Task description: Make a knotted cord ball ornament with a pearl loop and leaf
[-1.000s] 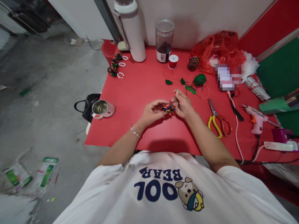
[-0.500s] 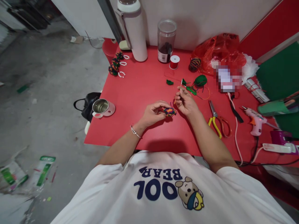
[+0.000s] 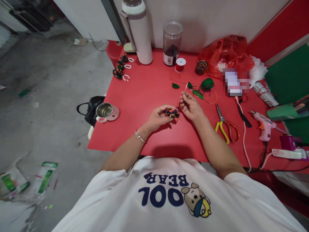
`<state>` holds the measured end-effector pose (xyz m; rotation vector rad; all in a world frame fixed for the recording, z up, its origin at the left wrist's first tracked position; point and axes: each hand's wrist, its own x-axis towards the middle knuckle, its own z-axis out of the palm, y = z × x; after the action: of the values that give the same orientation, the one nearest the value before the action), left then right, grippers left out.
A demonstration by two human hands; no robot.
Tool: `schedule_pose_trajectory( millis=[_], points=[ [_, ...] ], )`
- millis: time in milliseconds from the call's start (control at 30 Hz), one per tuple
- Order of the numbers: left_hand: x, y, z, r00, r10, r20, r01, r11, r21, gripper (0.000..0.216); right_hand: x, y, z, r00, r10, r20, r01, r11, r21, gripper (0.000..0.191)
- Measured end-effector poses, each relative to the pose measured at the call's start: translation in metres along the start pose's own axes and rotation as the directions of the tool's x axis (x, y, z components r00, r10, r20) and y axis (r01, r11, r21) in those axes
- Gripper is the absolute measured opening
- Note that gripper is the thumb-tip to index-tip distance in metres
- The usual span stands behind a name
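Observation:
My left hand is closed on a small multicoloured crocheted piece, its thumb and fingers pinching the piece's left side. Just right of it, my right hand pinches a thin silver crochet hook whose tip points up and away from me. A strand of orange and purple yarn runs between the piece and my right fingers. Beyond the hook lie small green crocheted pieces and a green yarn ball.
On the red table, a mug stands left, near beaded multicoloured pieces. A thermos, jar, ribbon spool and red bag line the back. Pliers and a glue gun lie right.
The crocheted piece has turned in my left hand and shifted slightly left and up. My right hand has moved a little left, the hook with it.

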<state>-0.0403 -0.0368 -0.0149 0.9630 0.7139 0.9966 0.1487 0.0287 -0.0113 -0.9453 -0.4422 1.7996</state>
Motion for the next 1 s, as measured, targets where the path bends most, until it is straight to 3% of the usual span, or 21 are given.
schedule_pose_trajectory(
  millis=[333,733,1000],
  points=[
    [0.004,0.014,-0.005,0.986,-0.021,-0.167,-0.016,0.977,-0.215,0.062,0.003,0.002,-0.001,1.0,-0.012,-0.028,0.012,1.0,-0.024,0.023],
    [0.009,0.008,-0.005,0.96,-0.023,-0.281,0.022,1.0,-0.005,0.042,-0.012,0.011,0.004,0.97,-0.097,0.223,0.175,0.917,-0.358,0.038],
    [0.01,0.009,-0.005,0.961,-0.057,-0.269,0.051,0.998,-0.03,0.043,-0.017,0.02,0.005,0.941,-0.171,0.293,0.295,0.84,-0.456,0.046]
  ],
)
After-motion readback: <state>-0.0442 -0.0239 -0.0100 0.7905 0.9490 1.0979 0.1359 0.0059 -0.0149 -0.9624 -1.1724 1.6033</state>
